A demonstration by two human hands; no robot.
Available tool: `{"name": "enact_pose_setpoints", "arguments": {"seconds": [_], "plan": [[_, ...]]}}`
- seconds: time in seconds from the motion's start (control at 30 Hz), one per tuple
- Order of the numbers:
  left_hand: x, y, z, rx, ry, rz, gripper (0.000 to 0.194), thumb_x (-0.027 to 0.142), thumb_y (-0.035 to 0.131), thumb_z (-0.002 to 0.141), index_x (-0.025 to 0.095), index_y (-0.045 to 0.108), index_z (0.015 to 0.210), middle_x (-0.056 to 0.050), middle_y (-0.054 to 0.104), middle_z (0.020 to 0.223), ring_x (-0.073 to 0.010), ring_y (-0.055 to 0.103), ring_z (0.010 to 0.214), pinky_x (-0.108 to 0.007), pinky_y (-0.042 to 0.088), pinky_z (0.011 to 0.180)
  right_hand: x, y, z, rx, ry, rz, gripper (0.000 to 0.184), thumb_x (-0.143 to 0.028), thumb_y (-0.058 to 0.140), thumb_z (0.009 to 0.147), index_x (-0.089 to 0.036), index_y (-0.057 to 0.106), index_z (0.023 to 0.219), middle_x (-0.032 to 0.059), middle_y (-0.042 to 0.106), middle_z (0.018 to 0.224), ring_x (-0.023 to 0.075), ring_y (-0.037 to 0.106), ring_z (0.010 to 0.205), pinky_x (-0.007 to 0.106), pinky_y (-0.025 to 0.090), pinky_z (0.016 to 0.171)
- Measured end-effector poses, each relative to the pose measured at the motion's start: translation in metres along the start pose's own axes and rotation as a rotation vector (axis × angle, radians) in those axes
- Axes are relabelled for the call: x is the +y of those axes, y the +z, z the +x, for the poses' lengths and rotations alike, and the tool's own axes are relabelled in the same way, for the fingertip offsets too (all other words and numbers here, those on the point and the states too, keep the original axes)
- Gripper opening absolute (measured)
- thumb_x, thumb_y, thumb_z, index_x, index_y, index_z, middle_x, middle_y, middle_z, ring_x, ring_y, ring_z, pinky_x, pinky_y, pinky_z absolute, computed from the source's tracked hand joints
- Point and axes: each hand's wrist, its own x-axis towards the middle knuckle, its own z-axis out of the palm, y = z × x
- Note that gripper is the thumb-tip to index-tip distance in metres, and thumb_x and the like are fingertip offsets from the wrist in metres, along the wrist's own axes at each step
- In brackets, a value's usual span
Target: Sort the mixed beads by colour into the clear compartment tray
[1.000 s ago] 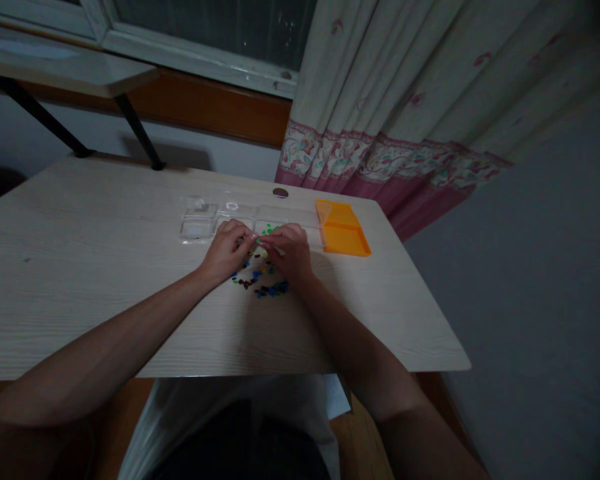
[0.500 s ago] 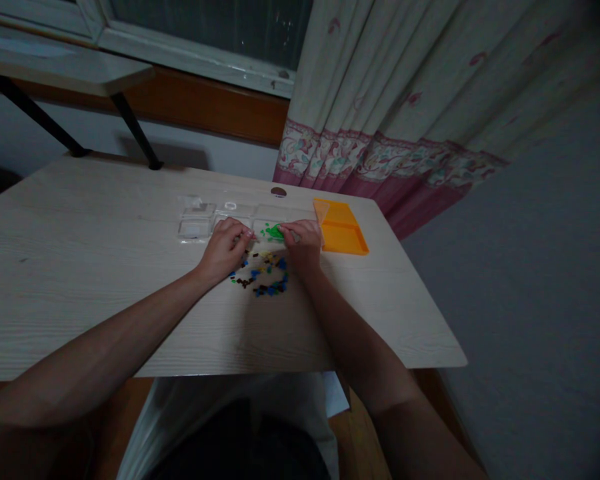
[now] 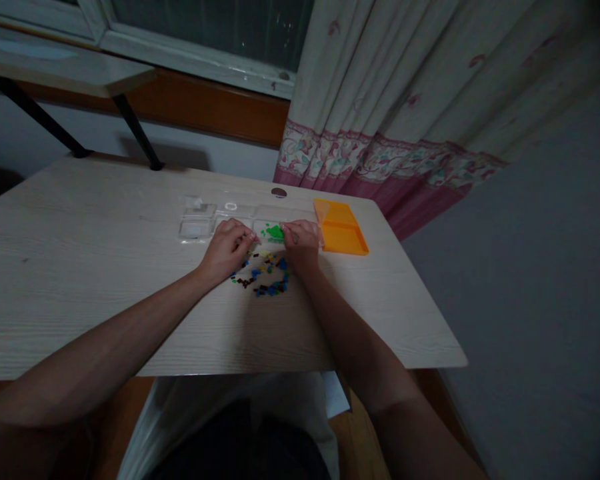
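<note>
Green bits (image 3: 275, 232): in clear tray (image 3: 196, 230), toward far edge of tabletop (image 3: 130, 280) | left hand (image 3: 225, 250), right hand (image 3: 303, 247): at tray, grip indiscernible | loose bits (image 3: 273, 290): tray's near side | risk: wrist brush could scatter them.

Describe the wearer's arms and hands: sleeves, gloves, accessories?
Left arm and right arm are bare, no sleeves in view. Left hand and right hand are ungloved; no watch or bracelet visible on either wrist. Rings: too small and dim to tell.
</note>
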Motion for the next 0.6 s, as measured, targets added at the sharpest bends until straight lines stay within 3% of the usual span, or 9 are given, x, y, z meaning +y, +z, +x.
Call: {"name": "enact_pose_setpoints", "arguments": {"seconds": [0.33, 0.6], "plan": [[0.01, 0.002, -0.007, -0.303, 0.281, 0.095, 0.015, 0.037, 0.067, 0.086, 0.023, 0.072, 0.09, -0.005, 0.06, 0.098, -0.0216, 0.052, 0.095, -0.037, 0.041, 0.088, -0.003, -0.002, 0.001, 0.017, -0.018, 0.036, 0.017, -0.027, 0.058, 0.095, -0.022, 0.075, 0.093, 0.0056, 0.071, 0.092, 0.021, 0.057, 0.095, 0.039, 0.039, 0.093], [0.014, 0.002, -0.011, -0.394, 0.312, 0.16, 0.016, 0.033, 0.071, 0.082, 0.026, 0.073, 0.097, -0.004, 0.059, 0.105, -0.0234, 0.051, 0.102, -0.037, 0.039, 0.088, -0.003, -0.001, 0.0, 0.043, -0.062, 0.021, 0.015, -0.026, 0.06, 0.094, -0.023, 0.074, 0.091, 0.0053, 0.07, 0.089, 0.0209, 0.056, 0.092, 0.039, 0.041, 0.089]]}}
